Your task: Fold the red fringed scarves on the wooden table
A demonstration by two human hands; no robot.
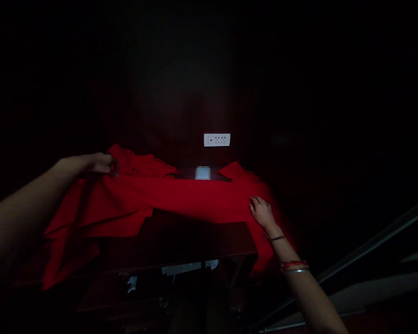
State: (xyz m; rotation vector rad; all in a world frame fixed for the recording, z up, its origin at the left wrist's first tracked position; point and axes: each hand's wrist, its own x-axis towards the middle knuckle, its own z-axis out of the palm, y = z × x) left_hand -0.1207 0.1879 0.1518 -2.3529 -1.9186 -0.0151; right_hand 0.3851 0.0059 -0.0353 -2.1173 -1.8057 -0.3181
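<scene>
A long piece of red cloth point(195, 197) stretches across a dark table point(202, 241), its ends hanging over the left and right sides. At the far left edge of the cloth, my left hand point(104, 163) is closed with its fingers pinched on the fabric. My right hand point(262, 211) lies palm down on the right part of the cloth, fingers stretched out. Behind my left hand is a crumpled, frayed heap of red cloth point(139, 162). A small pale square point(203, 173) shows behind the cloth's back edge; I cannot tell what it is.
A white socket panel point(217, 140) is on the dark wall behind the table. Pale torn-looking pieces point(181, 268) show below the tabletop. A long slanting metal-like edge point(376, 239) runs along the lower right. Much of the room is too dark to make out.
</scene>
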